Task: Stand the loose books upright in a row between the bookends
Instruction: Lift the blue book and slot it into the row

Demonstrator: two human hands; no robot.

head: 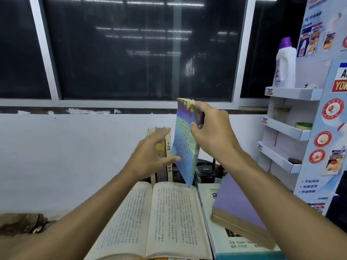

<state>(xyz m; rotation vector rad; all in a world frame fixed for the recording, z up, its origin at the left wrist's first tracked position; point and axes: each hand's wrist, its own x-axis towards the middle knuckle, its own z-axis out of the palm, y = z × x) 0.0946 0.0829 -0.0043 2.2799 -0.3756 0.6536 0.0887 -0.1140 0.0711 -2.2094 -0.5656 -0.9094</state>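
Observation:
My right hand [212,132] grips the top of a blue-and-purple paperback [185,145] and holds it nearly upright in the air, its lower corner just above an open book [155,218] lying flat. My left hand [152,156] rests with spread fingers against a few upright books [163,154] by the wall, its thumb touching the paperback's lower edge. A purple-covered book [238,209] lies tilted on a white-and-blue book [221,239] at the right. Dark metal [206,167] behind the paperback may be a bookend; I cannot tell.
A white wall [75,156] and a dark window [140,49] stand behind the books. A white cardboard display shelf [287,128] rises at the right, with a white bottle with a purple cap [285,64] on top. Worn brown material [20,222] lies at the lower left.

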